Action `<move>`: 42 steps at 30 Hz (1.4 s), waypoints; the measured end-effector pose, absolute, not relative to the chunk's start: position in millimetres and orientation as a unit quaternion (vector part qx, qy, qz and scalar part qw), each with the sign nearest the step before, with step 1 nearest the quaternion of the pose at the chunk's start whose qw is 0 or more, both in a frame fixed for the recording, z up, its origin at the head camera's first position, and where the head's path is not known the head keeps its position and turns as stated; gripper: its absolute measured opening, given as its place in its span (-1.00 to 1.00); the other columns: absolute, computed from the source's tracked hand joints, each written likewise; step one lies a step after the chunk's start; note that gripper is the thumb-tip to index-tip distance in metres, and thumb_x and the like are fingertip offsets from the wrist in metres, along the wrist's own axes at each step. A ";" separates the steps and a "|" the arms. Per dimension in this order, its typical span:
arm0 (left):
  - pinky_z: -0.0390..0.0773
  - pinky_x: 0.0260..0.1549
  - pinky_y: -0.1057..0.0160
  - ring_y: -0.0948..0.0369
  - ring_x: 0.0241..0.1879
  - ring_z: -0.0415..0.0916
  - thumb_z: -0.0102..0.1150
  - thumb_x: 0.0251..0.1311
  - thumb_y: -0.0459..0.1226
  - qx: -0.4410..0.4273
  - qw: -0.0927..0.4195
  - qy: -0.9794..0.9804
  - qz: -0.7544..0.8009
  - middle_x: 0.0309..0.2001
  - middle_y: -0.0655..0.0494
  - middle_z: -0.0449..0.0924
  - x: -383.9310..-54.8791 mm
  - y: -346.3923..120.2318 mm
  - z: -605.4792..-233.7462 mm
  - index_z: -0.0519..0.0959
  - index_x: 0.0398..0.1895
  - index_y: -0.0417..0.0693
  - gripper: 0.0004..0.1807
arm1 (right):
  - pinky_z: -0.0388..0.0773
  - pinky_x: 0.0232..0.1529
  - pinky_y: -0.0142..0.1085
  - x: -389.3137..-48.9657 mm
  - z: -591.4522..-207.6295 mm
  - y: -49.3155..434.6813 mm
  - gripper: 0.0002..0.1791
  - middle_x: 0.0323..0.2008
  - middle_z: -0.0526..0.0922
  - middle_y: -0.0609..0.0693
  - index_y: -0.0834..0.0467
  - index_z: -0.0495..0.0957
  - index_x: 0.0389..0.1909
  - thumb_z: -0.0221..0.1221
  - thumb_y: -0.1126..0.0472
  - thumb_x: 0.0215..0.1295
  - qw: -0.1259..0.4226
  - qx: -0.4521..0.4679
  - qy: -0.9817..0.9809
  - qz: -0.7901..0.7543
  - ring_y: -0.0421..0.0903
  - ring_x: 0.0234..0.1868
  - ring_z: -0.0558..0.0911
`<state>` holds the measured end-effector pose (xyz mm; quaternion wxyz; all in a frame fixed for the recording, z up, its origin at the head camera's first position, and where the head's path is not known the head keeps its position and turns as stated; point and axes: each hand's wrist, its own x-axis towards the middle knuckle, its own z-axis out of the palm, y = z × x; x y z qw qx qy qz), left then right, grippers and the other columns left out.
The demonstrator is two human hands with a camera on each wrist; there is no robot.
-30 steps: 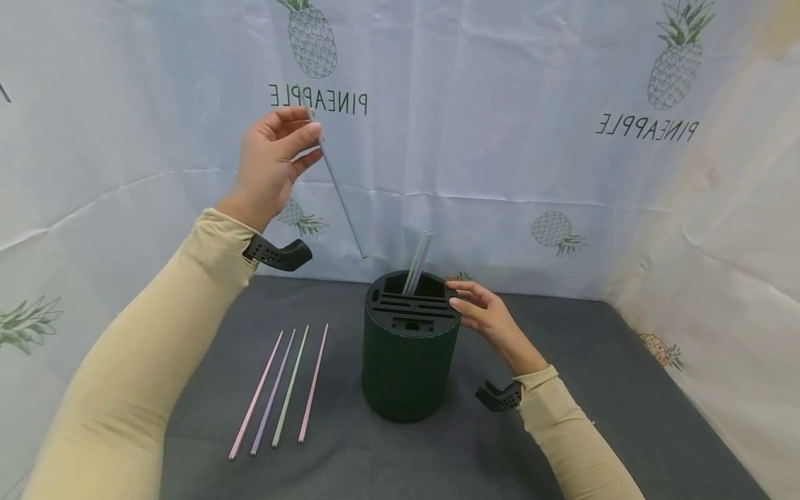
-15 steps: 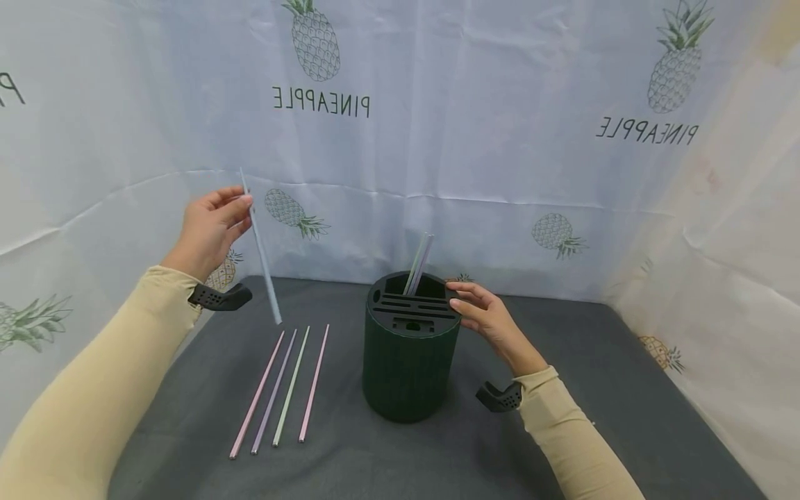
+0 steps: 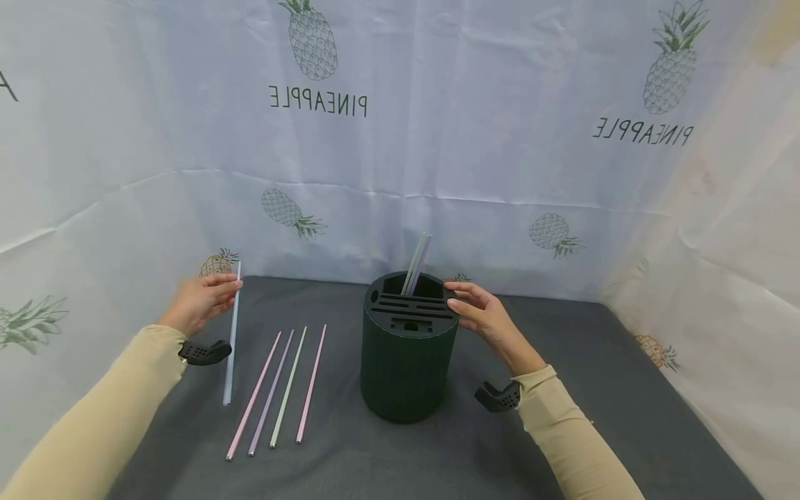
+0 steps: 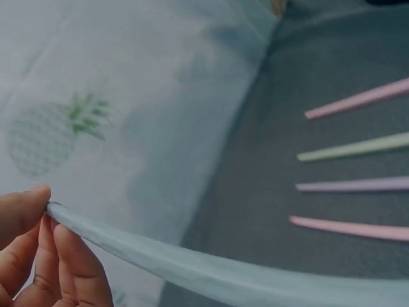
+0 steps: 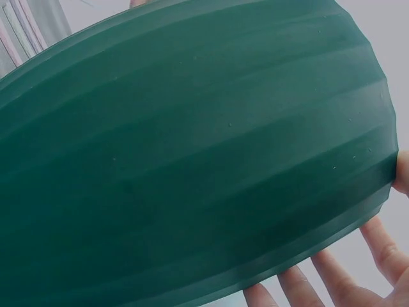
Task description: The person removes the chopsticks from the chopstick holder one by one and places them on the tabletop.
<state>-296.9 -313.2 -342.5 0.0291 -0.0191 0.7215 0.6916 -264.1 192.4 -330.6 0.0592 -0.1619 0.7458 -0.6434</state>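
Observation:
At the left, my left hand (image 3: 203,302) pinches a pale blue chopstick (image 3: 232,347) near its upper end; the lower end points down at the table, left of the row. In the left wrist view, thumb and fingers meet on the thin tip of that chopstick (image 4: 192,262). A dark green utensil holder (image 3: 405,375) with a slotted black top stands upright at the centre. Two pale chopsticks (image 3: 415,267) lean in its rear opening. My right hand (image 3: 490,319) touches the holder's right rim, its fingertips spread against the ribbed wall (image 5: 211,141) in the right wrist view.
Between the left hand and the holder, a row of chopsticks lies on the grey table (image 3: 350,465): a pink one (image 3: 253,399), a purple one (image 3: 271,396), a green one (image 3: 288,389) and another pink one (image 3: 311,385). A pineapple-print curtain (image 3: 475,153) hangs behind.
My left hand has moved left and down with the blue chopstick, from high beside the holder to the left of the row, and the chopstick now stands steeper. The right hand stays at the holder.

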 end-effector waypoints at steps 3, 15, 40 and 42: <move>0.61 -0.33 0.47 0.45 -0.37 0.53 0.14 0.34 -0.27 -0.020 0.049 0.750 0.660 -0.39 0.45 0.59 -298.7 -316.0 -360.8 0.58 -0.16 0.06 -0.92 | 0.27 0.33 0.18 -264.5 -330.8 192.1 -0.45 0.40 0.23 0.09 0.10 0.31 0.35 0.15 0.08 0.39 0.058 -0.161 0.746 -0.643 0.11 0.40 0.26; 0.62 -0.44 0.44 0.42 -0.49 0.51 0.14 0.33 -0.34 -0.059 0.096 0.791 0.602 -0.45 0.31 0.59 -300.8 -306.5 -413.4 0.52 -0.01 -0.37 -0.73 | 0.23 0.34 0.20 -264.1 -329.9 191.9 -0.46 0.41 0.21 0.09 0.11 0.31 0.34 0.14 0.09 0.40 0.060 -0.165 0.740 -0.649 0.12 0.42 0.24; 0.58 -0.59 0.44 0.40 -0.64 0.44 0.38 0.01 -0.44 -0.091 0.062 0.841 0.529 -0.57 0.25 0.54 -301.0 -286.4 -439.1 0.60 -0.23 -0.49 -0.71 | 0.19 0.36 0.21 -268.4 -331.4 193.1 -0.45 0.43 0.18 0.11 0.16 0.30 0.35 0.13 0.11 0.41 0.063 -0.158 0.740 -0.650 0.13 0.42 0.22; 0.58 -0.58 0.43 0.38 -0.62 0.45 0.42 -0.04 -0.42 -0.091 0.061 0.848 0.519 -0.54 0.21 0.57 -303.0 -287.3 -440.7 0.62 -0.26 -0.47 -0.71 | 0.20 0.36 0.21 -268.4 -331.7 193.3 -0.46 0.42 0.19 0.11 0.15 0.31 0.34 0.13 0.11 0.40 0.062 -0.155 0.740 -0.651 0.13 0.42 0.23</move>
